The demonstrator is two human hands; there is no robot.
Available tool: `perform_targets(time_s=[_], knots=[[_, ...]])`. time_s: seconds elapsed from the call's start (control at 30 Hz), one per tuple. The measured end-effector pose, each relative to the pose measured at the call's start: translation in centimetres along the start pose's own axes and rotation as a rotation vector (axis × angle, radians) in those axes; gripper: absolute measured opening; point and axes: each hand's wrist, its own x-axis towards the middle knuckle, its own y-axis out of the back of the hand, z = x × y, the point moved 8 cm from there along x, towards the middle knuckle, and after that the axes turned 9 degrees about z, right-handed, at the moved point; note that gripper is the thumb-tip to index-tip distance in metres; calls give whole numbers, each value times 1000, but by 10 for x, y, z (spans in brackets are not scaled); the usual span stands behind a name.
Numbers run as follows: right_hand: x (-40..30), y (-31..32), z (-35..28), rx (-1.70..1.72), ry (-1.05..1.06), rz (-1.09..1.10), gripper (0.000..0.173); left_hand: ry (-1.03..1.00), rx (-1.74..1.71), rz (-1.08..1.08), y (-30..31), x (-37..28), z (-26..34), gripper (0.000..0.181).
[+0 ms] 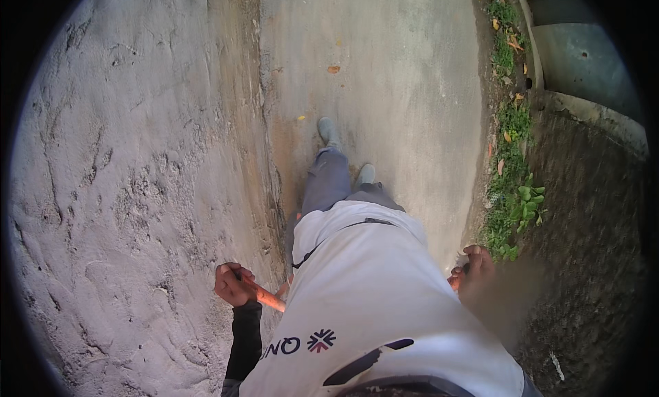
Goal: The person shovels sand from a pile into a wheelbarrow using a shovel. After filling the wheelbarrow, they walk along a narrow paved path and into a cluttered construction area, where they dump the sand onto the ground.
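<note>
My left hand (234, 283) is closed around the end of an orange bar (270, 298), out to the left of my waist. The bar slants inward and disappears behind my torso. On the other side my right hand (476, 268) grips a second orange bar (454, 282), of which only a short piece shows. What the two bars belong to is hidden by my body. A white top with torn openings and printed marks (370, 278) covers my torso. Below it show grey trousers (327, 178) and greyish boots (327, 130), one foot ahead of the other.
A rough plastered wall (128, 191) runs close along my left. Under my feet lies a concrete path (391, 77) with a few fallen leaves (333, 69). Green weeds (515, 134) line its right edge, beside a dark rough surface (587, 216) and a greenish panel (582, 57).
</note>
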Motion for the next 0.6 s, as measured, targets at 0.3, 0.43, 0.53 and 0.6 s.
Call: perform_targets(time_s=[0.3, 0.43, 0.53, 0.6], knots=[[65, -97, -64, -56, 29, -75, 27, 212, -14, -99, -86, 72, -10, 23], [87, -114, -82, -87, 46, -35, 31, 223, -21, -174, -124, 99, -7, 16], [104, -126, -94, -105, 40, -60, 31, 243, 85, -146, -147, 107, 5, 21], [110, -137, -128, -222, 116, -68, 33, 219, 37, -167, -164, 102, 20, 27]])
